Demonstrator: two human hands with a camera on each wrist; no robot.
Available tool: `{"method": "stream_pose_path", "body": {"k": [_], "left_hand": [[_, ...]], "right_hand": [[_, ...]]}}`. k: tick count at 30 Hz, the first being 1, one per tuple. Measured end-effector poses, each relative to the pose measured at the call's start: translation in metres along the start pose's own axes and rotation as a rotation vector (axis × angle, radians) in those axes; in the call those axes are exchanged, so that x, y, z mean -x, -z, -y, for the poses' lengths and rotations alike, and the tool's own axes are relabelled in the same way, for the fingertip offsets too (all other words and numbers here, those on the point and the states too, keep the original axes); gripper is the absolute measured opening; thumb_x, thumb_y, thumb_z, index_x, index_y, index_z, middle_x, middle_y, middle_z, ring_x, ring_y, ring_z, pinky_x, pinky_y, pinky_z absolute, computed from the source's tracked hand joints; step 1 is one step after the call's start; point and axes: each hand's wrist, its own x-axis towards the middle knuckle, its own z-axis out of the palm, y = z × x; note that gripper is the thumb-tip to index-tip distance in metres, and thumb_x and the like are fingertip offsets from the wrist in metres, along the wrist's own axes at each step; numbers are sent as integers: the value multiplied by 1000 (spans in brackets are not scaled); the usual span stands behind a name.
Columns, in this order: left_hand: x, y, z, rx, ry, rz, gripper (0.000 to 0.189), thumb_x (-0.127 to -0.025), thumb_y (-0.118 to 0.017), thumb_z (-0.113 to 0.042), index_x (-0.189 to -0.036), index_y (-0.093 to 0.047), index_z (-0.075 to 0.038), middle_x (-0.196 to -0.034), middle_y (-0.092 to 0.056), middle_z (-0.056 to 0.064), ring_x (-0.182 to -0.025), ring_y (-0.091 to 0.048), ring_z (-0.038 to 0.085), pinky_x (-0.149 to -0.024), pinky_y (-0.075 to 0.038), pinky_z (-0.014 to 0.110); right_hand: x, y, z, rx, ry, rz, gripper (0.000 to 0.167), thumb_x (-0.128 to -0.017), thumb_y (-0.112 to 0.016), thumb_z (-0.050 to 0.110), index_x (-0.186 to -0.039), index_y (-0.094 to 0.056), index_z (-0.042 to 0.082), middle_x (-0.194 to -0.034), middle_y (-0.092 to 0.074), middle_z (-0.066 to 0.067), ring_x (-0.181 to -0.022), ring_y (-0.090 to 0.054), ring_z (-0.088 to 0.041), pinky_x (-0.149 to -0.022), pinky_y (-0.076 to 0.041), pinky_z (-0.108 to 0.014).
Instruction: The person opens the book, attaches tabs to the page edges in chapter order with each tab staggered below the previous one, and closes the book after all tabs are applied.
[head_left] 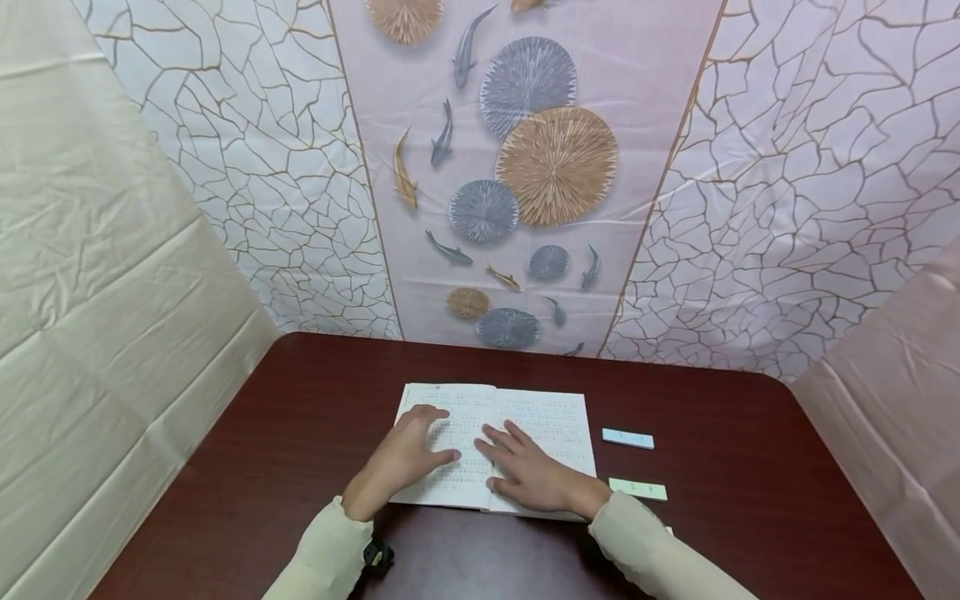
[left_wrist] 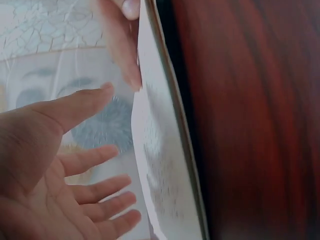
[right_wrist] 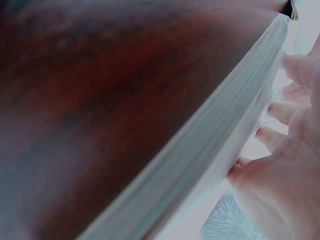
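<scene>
An open book (head_left: 555,421) with printed pages lies flat on the dark red-brown table (head_left: 300,442). Over its left page is my left hand (head_left: 408,454), thumb and fingers spread apart. In the left wrist view those fingers (left_wrist: 102,187) are loosely extended, holding nothing, a little off the page (left_wrist: 162,150). My right hand (head_left: 528,475) rests on the right page near the centre fold, fingers spread. The right wrist view shows its fingertips (right_wrist: 235,171) at the page surface, beside the thick stack of page edges (right_wrist: 200,150).
To the book's right lie a light blue strip (head_left: 627,438) and a pale green strip (head_left: 637,489). A small pale piece (head_left: 670,530) peeks out by the right sleeve (head_left: 645,542). A dark device (head_left: 377,556) sits at the left cuff. Patterned cloth (head_left: 495,275) hangs behind the table.
</scene>
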Motion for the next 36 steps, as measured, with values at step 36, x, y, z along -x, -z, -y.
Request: {"method": "stream_pose_path", "body": {"k": [36], "left_hand": [[1, -26, -30, -259, 13, 149, 57, -91, -86, -30, -130, -68, 7, -146, -59, 27, -137, -58, 39, -104, -54, 49]], "right_hand": [[4, 37, -19, -70, -129, -117, 50, -105, -67, 22, -147, -56, -4, -158, -42, -32, -148, -38, -50, -118, -33, -65]]}}
